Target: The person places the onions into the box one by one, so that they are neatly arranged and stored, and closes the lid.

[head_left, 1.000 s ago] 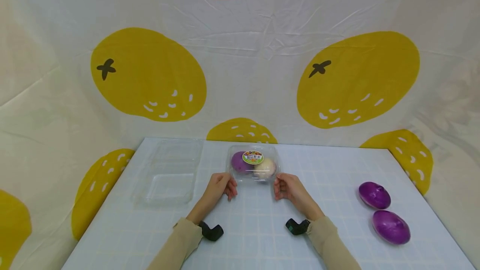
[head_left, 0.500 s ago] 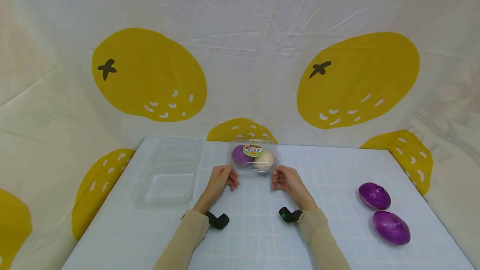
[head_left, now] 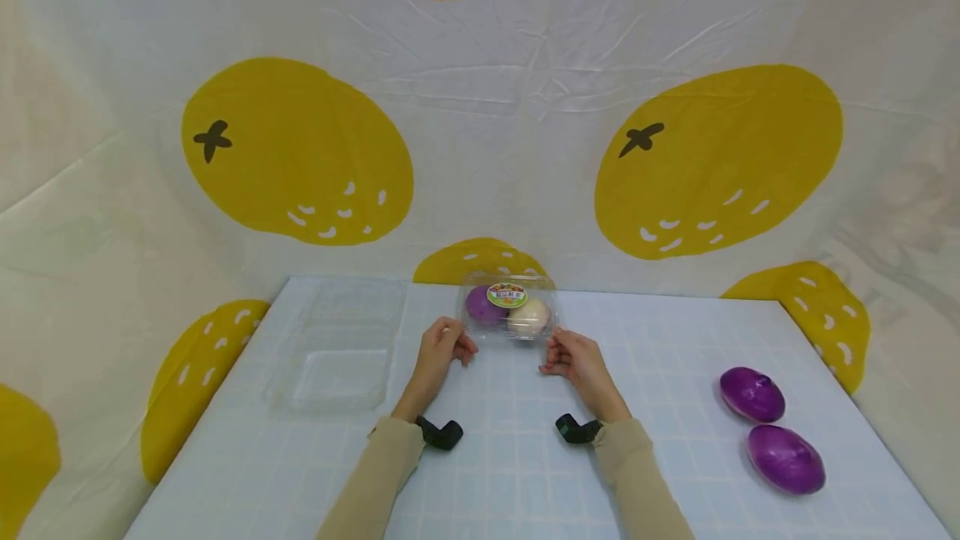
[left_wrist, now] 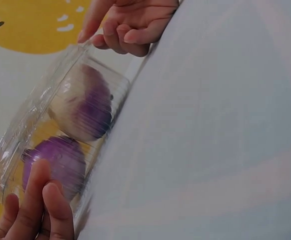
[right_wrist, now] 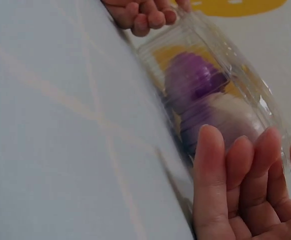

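The left hand (head_left: 439,350) and right hand (head_left: 582,359) hold the near corners of a clear labelled container (head_left: 507,296) enclosing a purple object (head_left: 482,308) and a pale object (head_left: 529,320). Table (head_left: 510,465), left side: open clear box (head_left: 341,379); right side: two purple vegetables (head_left: 785,460).

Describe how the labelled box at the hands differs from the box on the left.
The labelled box is closed, while the left box stands open. The labelled box holds a purple round item and a paler one; the left box shows nothing inside. The labelled box bears a bright sticker; the left box shows none. Both are see-through.
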`<state>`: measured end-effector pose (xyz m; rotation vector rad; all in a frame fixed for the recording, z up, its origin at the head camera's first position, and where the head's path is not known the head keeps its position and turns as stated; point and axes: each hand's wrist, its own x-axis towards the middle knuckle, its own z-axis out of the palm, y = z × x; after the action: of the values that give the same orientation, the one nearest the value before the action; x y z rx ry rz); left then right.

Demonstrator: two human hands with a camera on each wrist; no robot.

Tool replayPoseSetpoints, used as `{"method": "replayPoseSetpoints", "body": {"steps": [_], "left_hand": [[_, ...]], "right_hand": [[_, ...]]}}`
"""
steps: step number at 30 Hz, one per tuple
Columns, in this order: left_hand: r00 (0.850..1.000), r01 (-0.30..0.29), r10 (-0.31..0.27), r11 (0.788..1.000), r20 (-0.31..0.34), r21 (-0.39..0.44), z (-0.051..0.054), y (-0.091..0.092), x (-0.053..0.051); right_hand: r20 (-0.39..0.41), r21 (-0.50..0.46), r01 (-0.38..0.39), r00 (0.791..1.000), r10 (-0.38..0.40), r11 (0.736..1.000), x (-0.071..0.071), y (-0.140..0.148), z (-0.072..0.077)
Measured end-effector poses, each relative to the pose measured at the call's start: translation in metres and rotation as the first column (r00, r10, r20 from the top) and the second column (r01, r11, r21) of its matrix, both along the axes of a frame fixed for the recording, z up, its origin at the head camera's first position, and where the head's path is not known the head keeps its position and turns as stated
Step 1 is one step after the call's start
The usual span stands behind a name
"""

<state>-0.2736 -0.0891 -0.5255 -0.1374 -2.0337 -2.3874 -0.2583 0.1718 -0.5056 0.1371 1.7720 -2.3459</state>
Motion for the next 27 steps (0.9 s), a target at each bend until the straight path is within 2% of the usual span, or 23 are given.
{"method": "replayPoseSetpoints", "body": {"steps": [7,12,20,21,24,27], "left_hand": [[1.0,0.003,-0.003,1.0,-0.012,-0.005,0.001,0.001,0.002],[1.0,0.01,-0.01,0.999,-0.003,-0.03,0.002,0.002,0.003],[0.999,0.04,-0.042,0.997,-0.025,-0.059,0.0,0.001,0.002],[0.999,0.044,-0.046,0.997,-0.025,-0.068,0.0,0.0,0.001],[0.997,0.055,-0.059,0.995,-0.043,-0.079,0.01,-0.001,0.006],[0.998,0.046,-0.05,0.995,-0.048,-0.091,0.01,-0.002,0.005]], "right_hand": [[-0.068,-0.022,0.054,0.996,-0.055,0.998,0.002,-0.004,-0.004],[-0.082,-0.026,0.066,0.994,-0.068,0.997,0.002,-0.005,-0.006],[-0.084,0.003,0.102,0.991,-0.101,0.995,0.0,-0.005,-0.008],[-0.082,0.006,0.112,0.99,-0.111,0.994,0.0,-0.006,-0.007],[-0.08,0.018,0.139,0.987,-0.137,0.99,0.0,-0.009,-0.007],[-0.092,0.016,0.157,0.984,-0.155,0.987,0.0,-0.01,-0.007]]}}
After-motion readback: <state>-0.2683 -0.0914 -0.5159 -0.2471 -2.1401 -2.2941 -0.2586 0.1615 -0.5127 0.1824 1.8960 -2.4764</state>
